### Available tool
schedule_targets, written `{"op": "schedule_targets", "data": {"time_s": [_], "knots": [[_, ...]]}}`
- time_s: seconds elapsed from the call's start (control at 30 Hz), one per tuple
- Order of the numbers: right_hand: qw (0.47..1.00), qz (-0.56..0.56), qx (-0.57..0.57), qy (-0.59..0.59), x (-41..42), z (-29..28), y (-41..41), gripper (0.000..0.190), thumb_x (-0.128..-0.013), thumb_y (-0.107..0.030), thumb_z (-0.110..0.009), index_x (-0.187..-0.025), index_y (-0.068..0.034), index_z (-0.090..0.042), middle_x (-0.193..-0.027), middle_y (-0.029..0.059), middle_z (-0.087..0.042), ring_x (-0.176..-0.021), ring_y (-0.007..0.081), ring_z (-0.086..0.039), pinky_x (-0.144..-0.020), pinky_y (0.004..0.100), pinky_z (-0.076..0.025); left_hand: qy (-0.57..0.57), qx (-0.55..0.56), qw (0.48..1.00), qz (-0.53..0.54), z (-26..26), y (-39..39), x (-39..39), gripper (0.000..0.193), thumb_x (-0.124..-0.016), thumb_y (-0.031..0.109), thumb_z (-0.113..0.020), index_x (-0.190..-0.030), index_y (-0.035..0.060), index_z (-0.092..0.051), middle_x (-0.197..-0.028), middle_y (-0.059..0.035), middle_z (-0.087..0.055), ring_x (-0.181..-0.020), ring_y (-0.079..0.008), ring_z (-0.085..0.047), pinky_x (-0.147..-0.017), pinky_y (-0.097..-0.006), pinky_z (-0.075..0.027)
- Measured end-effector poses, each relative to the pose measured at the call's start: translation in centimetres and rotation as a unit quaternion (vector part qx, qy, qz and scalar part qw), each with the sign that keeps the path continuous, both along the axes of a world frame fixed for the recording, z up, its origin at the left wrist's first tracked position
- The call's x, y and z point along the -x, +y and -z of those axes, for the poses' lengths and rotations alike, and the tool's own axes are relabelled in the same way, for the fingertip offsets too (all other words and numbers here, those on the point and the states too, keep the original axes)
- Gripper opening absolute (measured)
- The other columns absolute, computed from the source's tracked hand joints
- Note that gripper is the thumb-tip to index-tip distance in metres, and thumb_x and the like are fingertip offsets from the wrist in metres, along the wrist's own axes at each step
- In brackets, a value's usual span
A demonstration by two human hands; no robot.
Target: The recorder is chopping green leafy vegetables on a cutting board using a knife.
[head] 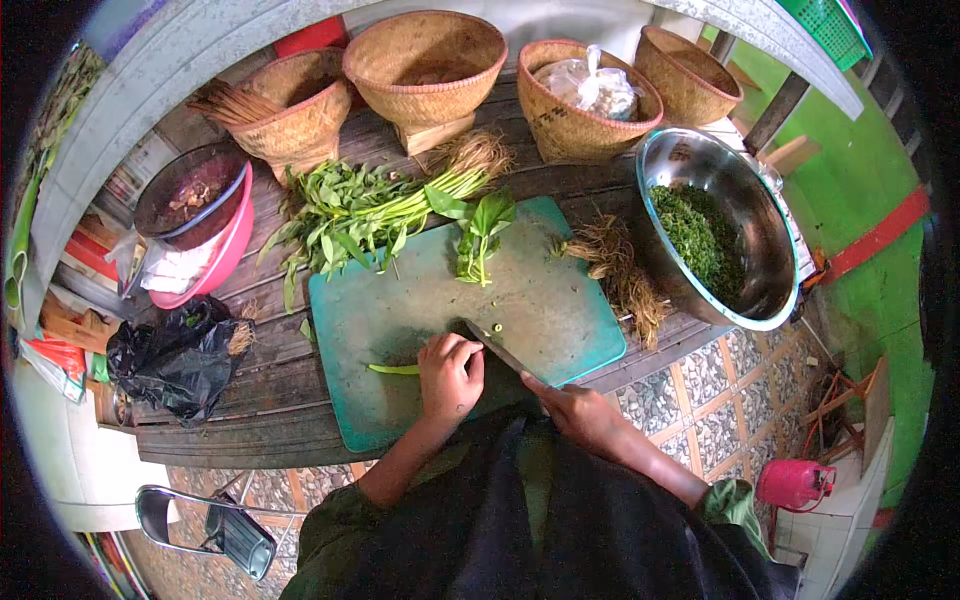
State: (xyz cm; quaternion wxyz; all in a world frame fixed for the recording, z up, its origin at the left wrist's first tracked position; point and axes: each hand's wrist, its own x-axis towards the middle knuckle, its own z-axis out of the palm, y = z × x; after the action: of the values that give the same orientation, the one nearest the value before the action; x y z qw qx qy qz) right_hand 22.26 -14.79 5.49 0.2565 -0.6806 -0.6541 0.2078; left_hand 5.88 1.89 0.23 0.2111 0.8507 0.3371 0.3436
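Note:
My right hand (pixel 574 409) grips the handle of a kitchen knife (pixel 495 347), its blade angled up and left over the green cutting board (pixel 581 322). My left hand (pixel 452 375) is curled on the board beside the blade tip. A green stem (pixel 394 369) sticks out to the left from under those fingers; its other end is hidden. Small cut pieces of stem (pixel 496 328) lie just beyond the knife. Farther up the board rests a short leafy cutting (pixel 476 232). A bunch of leafy greens with roots (pixel 382 206) lies along the board's far edge.
Chopped greens (pixel 697 232) fill part of a steel bowl (pixel 769 247) at right, near loose cut roots (pixel 619 262). Several woven bamboo baskets (pixel 427 56) line the back. At left are a pink basin (pixel 232 247) and a black plastic bag (pixel 180 360) on the wooden table (pixel 247 427).

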Motion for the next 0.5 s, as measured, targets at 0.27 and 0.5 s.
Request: {"op": "schedule_targets", "data": {"time_s": [0.27, 0.5], "knots": [[0.999, -0.047, -0.011, 0.005, -0.4, -0.3, -1.2, 0.055, -0.088, -0.006, -0.054, -0.142, -0.016, -0.046, -0.095, 0.0284, -0.064, -0.084, 0.0457, -0.064, -0.072, 0.0513, -0.052, -0.015, -0.021, 1.000, 0.002, 0.0, 0.2, 0.1, 0.011, -0.072, 0.008, -0.070, -0.080, 0.0086, -0.064, -0.083, -0.0057, -0.060, -0.085, -0.0301, -0.058, -0.073, -0.0439, -0.043], [0.999, -0.006, 0.023, 0.040, 0.0, -0.5, -0.4, 0.046, -0.088, -0.006, -0.059, -0.133, -0.011, -0.056, -0.096, 0.0235, -0.066, -0.094, 0.0400, -0.065, -0.080, 0.0455, -0.051, -0.030, -0.009, 0.999, 0.011, 0.1, 0.1, 0.0, 0.012, -0.070, 0.007, -0.069, -0.081, 0.0087, -0.064, -0.082, -0.0058, -0.060, -0.084, -0.0297, -0.058, -0.073, -0.0433, -0.043]]}}
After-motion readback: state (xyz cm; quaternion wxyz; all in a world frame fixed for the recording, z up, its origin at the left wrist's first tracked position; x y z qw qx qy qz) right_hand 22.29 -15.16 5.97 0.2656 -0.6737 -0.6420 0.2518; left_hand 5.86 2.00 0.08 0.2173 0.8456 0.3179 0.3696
